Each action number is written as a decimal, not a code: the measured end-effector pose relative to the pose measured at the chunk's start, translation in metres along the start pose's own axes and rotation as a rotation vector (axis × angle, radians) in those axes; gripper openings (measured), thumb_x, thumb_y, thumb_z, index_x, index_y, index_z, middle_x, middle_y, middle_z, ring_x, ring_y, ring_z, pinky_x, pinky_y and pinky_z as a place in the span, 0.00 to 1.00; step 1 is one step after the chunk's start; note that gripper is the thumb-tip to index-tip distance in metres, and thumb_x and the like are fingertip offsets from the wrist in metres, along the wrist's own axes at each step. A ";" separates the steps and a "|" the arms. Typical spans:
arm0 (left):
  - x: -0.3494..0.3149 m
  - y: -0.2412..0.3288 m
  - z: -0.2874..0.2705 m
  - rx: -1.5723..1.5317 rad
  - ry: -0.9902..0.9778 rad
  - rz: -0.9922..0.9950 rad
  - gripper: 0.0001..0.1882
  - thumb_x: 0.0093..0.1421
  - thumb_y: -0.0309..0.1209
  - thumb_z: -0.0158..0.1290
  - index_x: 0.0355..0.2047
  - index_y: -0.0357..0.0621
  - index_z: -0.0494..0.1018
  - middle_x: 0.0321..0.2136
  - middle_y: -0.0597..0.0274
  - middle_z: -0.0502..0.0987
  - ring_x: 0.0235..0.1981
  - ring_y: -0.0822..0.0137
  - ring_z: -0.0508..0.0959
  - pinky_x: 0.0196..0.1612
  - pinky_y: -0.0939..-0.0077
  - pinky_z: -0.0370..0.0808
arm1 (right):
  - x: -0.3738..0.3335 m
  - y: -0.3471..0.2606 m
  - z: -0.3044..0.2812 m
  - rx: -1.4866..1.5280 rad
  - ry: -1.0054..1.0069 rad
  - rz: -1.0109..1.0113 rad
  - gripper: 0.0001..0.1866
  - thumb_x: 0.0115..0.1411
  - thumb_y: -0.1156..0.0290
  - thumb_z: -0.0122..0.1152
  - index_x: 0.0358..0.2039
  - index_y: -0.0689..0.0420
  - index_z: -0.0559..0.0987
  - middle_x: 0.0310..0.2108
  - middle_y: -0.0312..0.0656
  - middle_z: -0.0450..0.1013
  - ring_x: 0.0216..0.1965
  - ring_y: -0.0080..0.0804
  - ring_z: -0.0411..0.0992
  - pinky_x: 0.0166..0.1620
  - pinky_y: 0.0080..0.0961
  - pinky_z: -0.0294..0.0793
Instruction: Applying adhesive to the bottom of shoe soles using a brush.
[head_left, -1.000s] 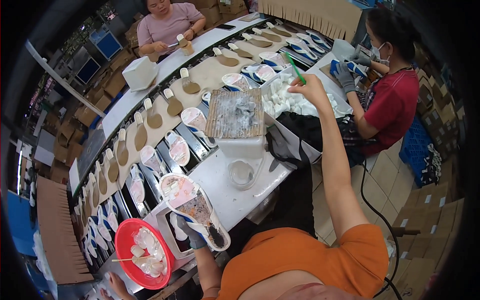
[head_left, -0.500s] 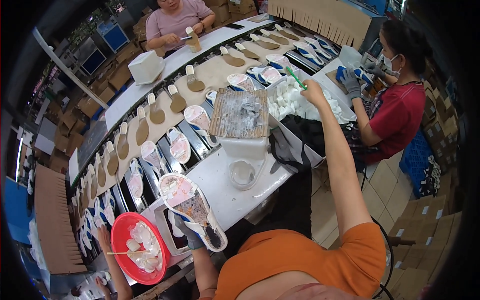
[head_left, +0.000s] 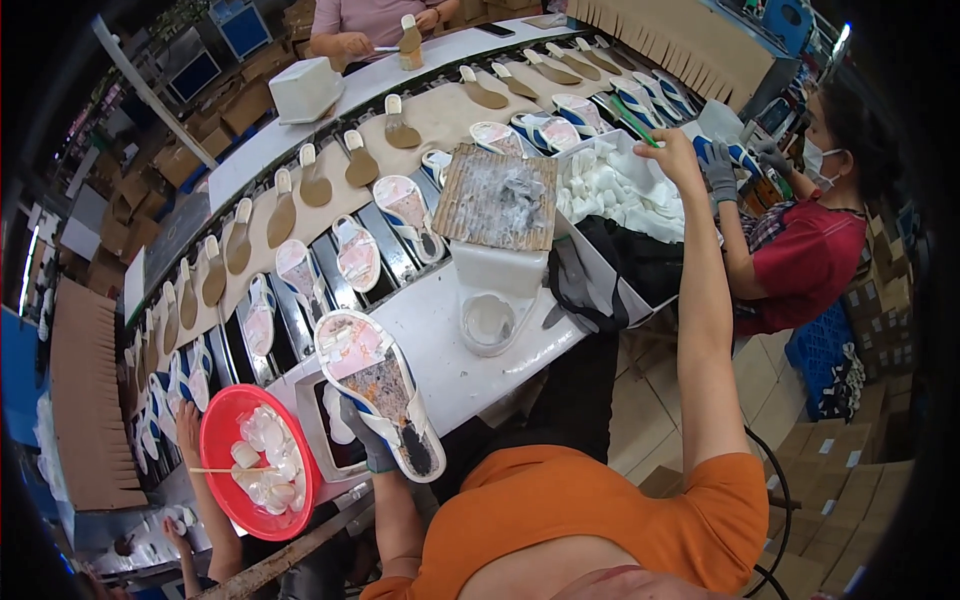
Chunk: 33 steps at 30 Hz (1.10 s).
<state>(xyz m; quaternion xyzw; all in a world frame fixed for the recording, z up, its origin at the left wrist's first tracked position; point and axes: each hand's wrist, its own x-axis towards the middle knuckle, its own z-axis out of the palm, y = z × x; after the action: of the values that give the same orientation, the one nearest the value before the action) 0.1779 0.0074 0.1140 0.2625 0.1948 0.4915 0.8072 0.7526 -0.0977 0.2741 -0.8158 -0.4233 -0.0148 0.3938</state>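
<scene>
Gloved in grey, my left hand (head_left: 368, 435) grips a white sandal (head_left: 362, 340) with blue straps at its side. The sandal's upturned face shows a pink-white patch at the front, a rough grey-brown middle and a black heel area. My bare right hand (head_left: 672, 160) is stretched far out to the right, its fingers closed around a slim green-handled stick (head_left: 634, 122). The stick's far end lies over the sandals on the conveyor, and I cannot make out its tip. Below that hand is a box of white pieces (head_left: 612, 190).
A smeared cardboard piece (head_left: 495, 195) tops a white container beside a clear cup (head_left: 488, 322). Sandals and brown insoles (head_left: 400, 125) line the conveyor. At left is a red basin (head_left: 212, 500), with a person's arm beside it. A gloved co-worker (head_left: 810, 260) sits at right; another sits across.
My right hand has shifted a little to the right with the green stick. My left hand still holds the sandal. The whole view has turned slightly.
</scene>
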 end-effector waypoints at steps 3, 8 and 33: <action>-0.003 0.003 0.008 0.025 0.067 0.012 0.40 0.59 0.59 0.42 0.64 0.47 0.53 0.58 0.56 0.64 0.56 0.58 0.68 0.58 0.61 0.67 | -0.006 -0.017 0.001 -0.047 0.023 0.022 0.15 0.48 0.63 0.71 0.23 0.63 0.79 0.16 0.37 0.70 0.20 0.22 0.64 0.28 0.28 0.62; -0.001 -0.002 -0.026 -0.146 -0.083 -0.184 0.45 0.56 0.67 0.42 0.56 0.36 0.62 0.43 0.47 0.74 0.35 0.56 0.78 0.34 0.64 0.78 | -0.014 -0.031 0.005 -0.171 0.075 0.022 0.14 0.48 0.64 0.71 0.25 0.63 0.80 0.17 0.40 0.72 0.21 0.23 0.68 0.27 0.29 0.64; 0.006 -0.012 0.005 -0.063 0.113 -0.186 0.40 0.58 0.66 0.40 0.54 0.43 0.64 0.38 0.56 0.74 0.31 0.63 0.77 0.30 0.71 0.77 | -0.086 -0.012 0.083 0.394 -0.409 0.550 0.13 0.62 0.59 0.56 0.34 0.57 0.78 0.29 0.36 0.70 0.28 0.25 0.64 0.32 0.28 0.63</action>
<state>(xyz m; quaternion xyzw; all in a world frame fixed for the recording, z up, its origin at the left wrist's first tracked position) 0.1922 0.0074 0.1104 0.1897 0.2480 0.4343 0.8449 0.6633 -0.0970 0.1936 -0.7937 -0.2535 0.3357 0.4395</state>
